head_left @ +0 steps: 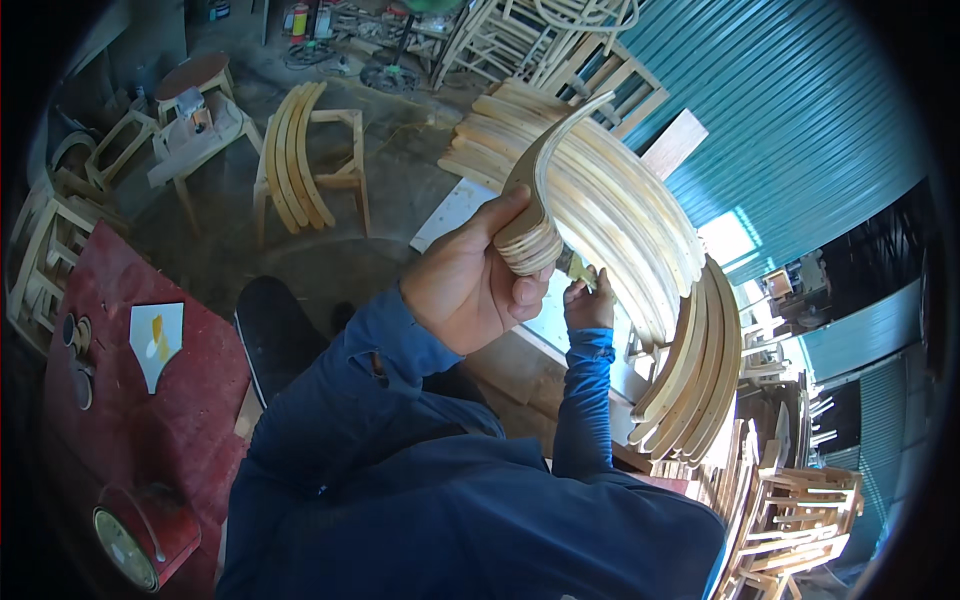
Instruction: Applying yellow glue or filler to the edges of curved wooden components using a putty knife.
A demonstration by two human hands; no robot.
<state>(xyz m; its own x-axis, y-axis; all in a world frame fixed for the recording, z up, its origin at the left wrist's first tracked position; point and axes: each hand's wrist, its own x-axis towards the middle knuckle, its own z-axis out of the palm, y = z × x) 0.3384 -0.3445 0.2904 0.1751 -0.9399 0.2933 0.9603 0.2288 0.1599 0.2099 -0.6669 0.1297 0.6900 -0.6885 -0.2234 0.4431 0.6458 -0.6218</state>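
My left hand (475,270) is closed around the near end of a curved wooden slat (545,170), whose layered edge faces me. From the grip, the slat bends up and away to a thin far tip. Beyond it and lower, my right hand (590,300) pinches a small yellowish flat piece (580,268), too small to name surely. Right behind both hands lies a large stack of curved wooden slats (600,200). More curved slats (700,370) fan out to the right of my right hand. A white board (450,212) shows beneath the stack.
At the left stands a red-topped table (110,430) bearing a white pointed plate (157,345) with yellow smears, round lids (80,340) and a red bucket (150,540). Several curved slats (295,160) rest on a wooden frame (345,150) beyond. Chair frames (800,520) are piled at right.
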